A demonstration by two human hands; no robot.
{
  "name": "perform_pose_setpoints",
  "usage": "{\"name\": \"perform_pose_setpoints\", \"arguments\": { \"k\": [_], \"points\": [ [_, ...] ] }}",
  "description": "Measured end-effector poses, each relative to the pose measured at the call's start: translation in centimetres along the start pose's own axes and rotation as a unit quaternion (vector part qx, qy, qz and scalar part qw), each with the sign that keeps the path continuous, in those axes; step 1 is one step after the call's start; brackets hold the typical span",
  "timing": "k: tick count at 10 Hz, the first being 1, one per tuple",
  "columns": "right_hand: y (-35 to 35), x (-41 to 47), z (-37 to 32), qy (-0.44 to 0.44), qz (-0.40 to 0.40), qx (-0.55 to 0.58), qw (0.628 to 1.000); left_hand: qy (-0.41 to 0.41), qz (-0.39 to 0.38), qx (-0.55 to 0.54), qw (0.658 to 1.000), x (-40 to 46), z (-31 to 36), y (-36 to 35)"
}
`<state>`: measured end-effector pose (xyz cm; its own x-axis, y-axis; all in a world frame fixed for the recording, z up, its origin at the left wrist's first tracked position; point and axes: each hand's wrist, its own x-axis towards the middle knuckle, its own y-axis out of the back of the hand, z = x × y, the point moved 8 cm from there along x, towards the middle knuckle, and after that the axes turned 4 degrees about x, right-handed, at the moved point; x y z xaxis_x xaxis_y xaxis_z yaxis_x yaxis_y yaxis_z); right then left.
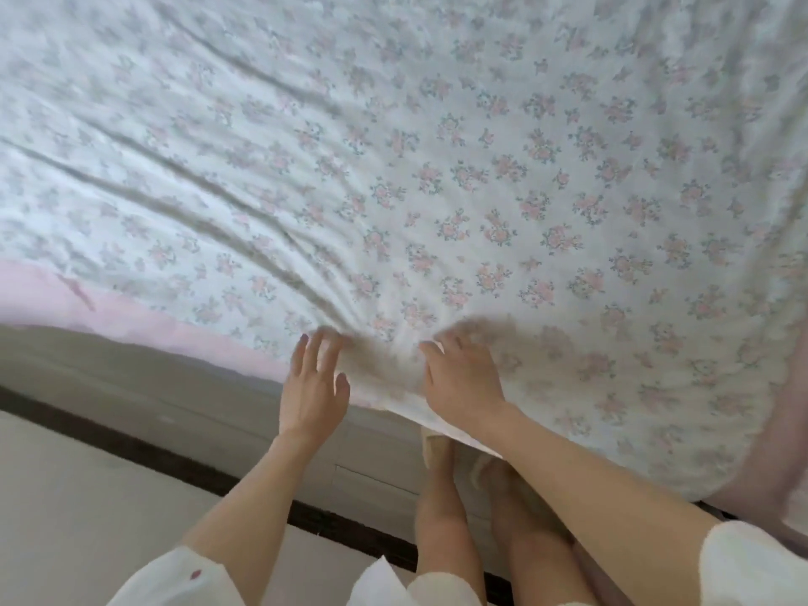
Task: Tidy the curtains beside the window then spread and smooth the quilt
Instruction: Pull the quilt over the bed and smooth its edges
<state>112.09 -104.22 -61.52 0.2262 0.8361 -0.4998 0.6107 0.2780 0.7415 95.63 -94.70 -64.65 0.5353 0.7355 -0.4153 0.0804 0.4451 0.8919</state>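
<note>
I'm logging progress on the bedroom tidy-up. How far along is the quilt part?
The floral quilt already covers the bed. In hand: the left hand and right hand work its near edge, where folds bunch between them. Left: long creases across the left side need smoothing. The curtains are out of view.

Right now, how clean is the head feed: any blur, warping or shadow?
Head view: motion blur smears the left hand and right hand fingertips; wide-angle bending curves the bed edge; the floral quilt is soft at upper left, with shadowed creases fanning from the hands.
</note>
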Motion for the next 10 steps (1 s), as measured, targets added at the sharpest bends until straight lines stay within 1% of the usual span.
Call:
{"name": "perform_pose_setpoints", "arguments": {
  "k": [1, 2, 3, 4, 5, 6, 7, 8, 9, 10],
  "points": [
    [1.9, 4.6, -2.2, 0.05, 0.039, -0.056, 0.996, 0.047, 0.021, -0.003, 0.999, 3.5, -3.1, 1.6],
    [-0.4, 7.3, -4.4, 0.043, -0.042, -0.1, 0.993, 0.133, -0.032, -0.121, 0.983, 5.5, -6.0, 0.4],
    [-4.4, 6.6, -6.3, 0.008, -0.143, -0.142, 0.979, 0.178, -0.113, -0.136, 0.968, 2.9, -8.7, -2.5],
    [-4.5, 6.0, -10.6, 0.085, -0.088, -0.143, 0.982, 0.2, -0.083, -0.067, 0.974, 0.4, -12.1, -1.5],
    [-0.4, 9.5, -13.9, 0.154, 0.07, -0.123, 0.978, 0.226, 0.104, -0.021, 0.968, 1.9, -14.7, 3.4],
    [2.3, 15.8, -15.0, 0.147, 0.108, -0.133, 0.974, 0.156, 0.15, -0.008, 0.976, 6.8, -15.2, 6.6],
    [-0.6, 19.4, -15.6, 0.14, 0.008, -0.21, 0.968, 0.141, 0.086, -0.059, 0.984, 11.6, -17.2, 6.3],
    [-5.2, 17.6, -16.9, 0.225, -0.074, -0.246, 0.94, 0.232, 0.021, -0.146, 0.961, 12.2, -20.3, 3.3],
    [-8.2, 13.1, -17.2, 0.298, -0.209, -0.261, 0.894, 0.322, -0.012, -0.298, 0.899, 9.8, -22.4, 0.9],
    [-4.6, 12.4, -17.5, 0.193, -0.244, -0.039, 0.95, 0.403, -0.007, -0.321, 0.857, 6.1, -24.3, 0.1]
  ]
}}
